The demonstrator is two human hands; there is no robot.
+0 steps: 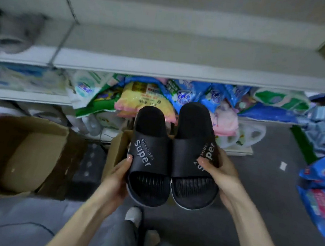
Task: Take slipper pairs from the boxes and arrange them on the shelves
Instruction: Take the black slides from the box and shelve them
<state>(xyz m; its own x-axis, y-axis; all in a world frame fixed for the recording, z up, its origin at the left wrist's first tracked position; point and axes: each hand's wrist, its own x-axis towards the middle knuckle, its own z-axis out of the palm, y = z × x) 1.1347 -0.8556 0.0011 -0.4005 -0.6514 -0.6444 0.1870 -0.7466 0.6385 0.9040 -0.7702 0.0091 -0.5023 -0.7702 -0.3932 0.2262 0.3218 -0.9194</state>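
Two black slippers with white "Super" lettering are held side by side at the centre of the head view, toes pointing away from me. My left hand (119,175) grips the left slipper (150,153) by its outer edge, thumb on the strap. My right hand (219,172) grips the right slipper (193,152), thumb over the strap's lettering. A white shelf (183,71) runs across above them, its board bare in the middle. An open cardboard box (25,156) stands on the floor at the left. Behind the left slipper a second box (117,150) shows only its edge.
Grey slippers (16,35) sit blurred on the shelf's far left. The lower shelf (26,96) is packed with coloured plastic packets (146,97). Blue packets (322,195) pile on the floor at right. My foot (134,214) stands on the grey floor below the slippers.
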